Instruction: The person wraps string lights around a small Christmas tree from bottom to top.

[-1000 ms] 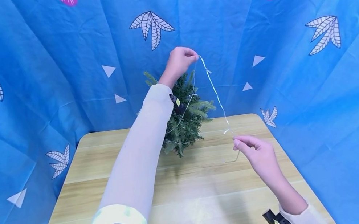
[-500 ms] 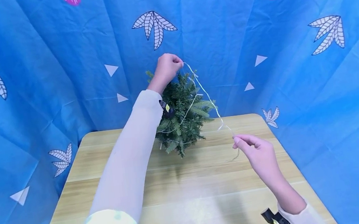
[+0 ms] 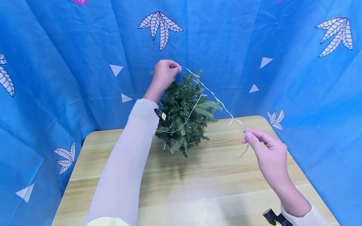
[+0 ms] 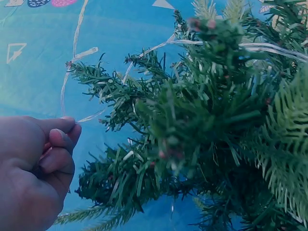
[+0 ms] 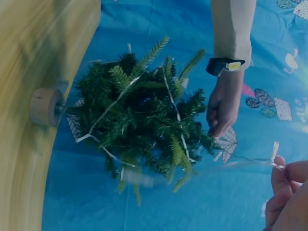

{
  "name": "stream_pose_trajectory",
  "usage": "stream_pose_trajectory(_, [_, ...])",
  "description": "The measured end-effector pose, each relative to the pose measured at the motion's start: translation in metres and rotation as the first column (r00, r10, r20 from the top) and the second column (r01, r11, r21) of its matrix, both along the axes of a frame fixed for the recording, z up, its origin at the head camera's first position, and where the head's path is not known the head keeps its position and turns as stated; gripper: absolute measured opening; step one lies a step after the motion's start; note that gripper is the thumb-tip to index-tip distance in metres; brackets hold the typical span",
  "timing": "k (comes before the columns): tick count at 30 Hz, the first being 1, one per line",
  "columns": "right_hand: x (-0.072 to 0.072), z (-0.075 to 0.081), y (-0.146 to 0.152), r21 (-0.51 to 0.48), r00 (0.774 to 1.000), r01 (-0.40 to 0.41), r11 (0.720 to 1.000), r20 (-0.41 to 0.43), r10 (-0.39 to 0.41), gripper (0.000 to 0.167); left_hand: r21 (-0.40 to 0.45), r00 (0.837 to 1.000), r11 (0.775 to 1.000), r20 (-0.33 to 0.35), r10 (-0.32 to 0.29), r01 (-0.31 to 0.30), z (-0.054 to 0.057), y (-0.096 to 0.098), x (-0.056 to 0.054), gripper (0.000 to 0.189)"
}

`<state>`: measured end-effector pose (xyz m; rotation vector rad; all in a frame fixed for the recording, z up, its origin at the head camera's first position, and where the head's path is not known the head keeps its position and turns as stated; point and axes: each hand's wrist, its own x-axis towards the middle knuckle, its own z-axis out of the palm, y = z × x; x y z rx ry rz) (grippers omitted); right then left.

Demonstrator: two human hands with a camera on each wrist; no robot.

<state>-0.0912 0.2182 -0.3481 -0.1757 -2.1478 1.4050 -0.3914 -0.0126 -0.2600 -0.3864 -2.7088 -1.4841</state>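
A small artificial Christmas tree (image 3: 187,108) stands toward the back of the table, its round wooden base (image 5: 44,107) showing in the right wrist view. Clear-wired string lights (image 3: 213,94) wind about its branches. Near the treetop my left hand (image 3: 165,72) pinches the wire between thumb and finger; the left wrist view has that hand (image 4: 36,163) just beside the branch tips. To the right of the tree, lower down, my right hand (image 3: 269,151) pinches the wire close to its loose end. Between the hands the strand slants down with little slack.
The light wooden table (image 3: 189,193) has rounded back corners. Blue patterned cloth (image 3: 225,31) hangs behind it and at both sides. A dark camera strap (image 3: 280,222) sits on the right wrist.
My left hand has moved left and slightly down with the wire, closer over the treetop. The right hand shifts a little right and up, still holding the strand.
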Motion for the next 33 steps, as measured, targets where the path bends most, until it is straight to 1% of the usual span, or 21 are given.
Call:
stream_pose_trajectory(2, [0.000, 0.002, -0.002, 0.001, 0.999, 0.011, 1.000, -0.054, -0.011, 0.015, 0.007, 1.000, 1.000, 0.004, -0.003, 0.003, 0.000, -0.003, 0.002, 0.019])
stream_pose_trajectory(6, [0.001, 0.004, -0.003, 0.011, 0.987, 0.029, 1.000, -0.157, -0.027, 0.014, 0.057, 1.000, 0.998, -0.002, -0.003, 0.003, -0.002, -0.005, 0.007, 0.019])
stream_pose_trajectory(9, [0.000, 0.004, -0.004, 0.013, 0.973, 0.040, 0.999, -0.226, -0.037, 0.013, 0.096, 0.999, 0.995, -0.034, 0.007, -0.004, -0.004, -0.003, 0.008, 0.018])
stream_pose_trajectory(13, [-0.001, 0.003, -0.003, -0.017, 0.963, 0.071, 0.997, -0.258, -0.073, 0.016, 0.120, 0.998, 0.993, -0.066, 0.012, -0.004, -0.005, 0.003, 0.008, 0.018])
stream_pose_trajectory(15, [-0.001, 0.002, -0.003, -0.034, 0.964, 0.086, 0.996, -0.249, -0.092, 0.017, 0.122, 0.998, 0.992, -0.069, 0.008, 0.000, -0.004, 0.005, 0.008, 0.018])
stream_pose_trajectory(17, [-0.001, 0.001, -0.004, -0.046, 0.968, 0.085, 0.995, -0.235, -0.093, 0.018, 0.115, 0.998, 0.993, -0.065, 0.003, 0.004, -0.005, 0.005, 0.009, 0.018])
stream_pose_trajectory(20, [-0.001, -0.001, -0.006, -0.030, 0.975, 0.057, 0.998, -0.213, -0.062, 0.016, 0.079, 0.999, 0.997, -0.050, 0.006, -0.002, -0.005, 0.003, 0.010, 0.019])
stream_pose_trajectory(22, [-0.001, -0.003, -0.007, -0.009, 0.980, 0.035, 0.999, -0.198, -0.036, 0.015, 0.018, 0.999, 1.000, -0.044, 0.000, 0.001, -0.006, 0.000, 0.011, 0.019])
stream_pose_trajectory(24, [-0.001, -0.005, -0.009, 0.011, 0.983, 0.015, 1.000, -0.183, -0.013, 0.015, -0.057, 0.999, 0.998, -0.043, -0.019, 0.016, -0.006, -0.001, 0.013, 0.021])
stream_pose_trajectory(27, [-0.002, -0.008, -0.011, 0.030, 0.985, -0.005, 1.000, -0.170, 0.010, 0.014, -0.176, 0.997, 0.983, -0.054, -0.061, 0.050, -0.004, -0.002, 0.015, 0.025])
stream_pose_trajectory(29, [-0.004, -0.009, -0.012, 0.033, 0.984, -0.021, 0.999, -0.173, 0.026, 0.014, -0.225, 0.995, 0.972, -0.061, -0.082, 0.067, -0.003, -0.003, 0.018, 0.027])
stream_pose_trajectory(31, [-0.006, -0.010, -0.013, 0.033, 0.982, -0.036, 0.999, -0.183, 0.041, 0.013, -0.259, 0.990, 0.963, -0.096, -0.099, 0.071, -0.003, -0.005, 0.023, 0.028])
stream_pose_trajectory(32, [-0.006, -0.010, -0.013, 0.032, 0.981, -0.043, 0.999, -0.189, 0.048, 0.013, -0.268, 0.987, 0.961, -0.119, -0.105, 0.070, -0.004, -0.006, 0.027, 0.028])
stream_pose_trajectory(33, [-0.007, -0.011, -0.014, 0.031, 0.980, -0.047, 0.998, -0.191, 0.052, 0.013, -0.272, 0.981, 0.960, -0.157, -0.110, 0.064, -0.005, -0.007, 0.033, 0.028])
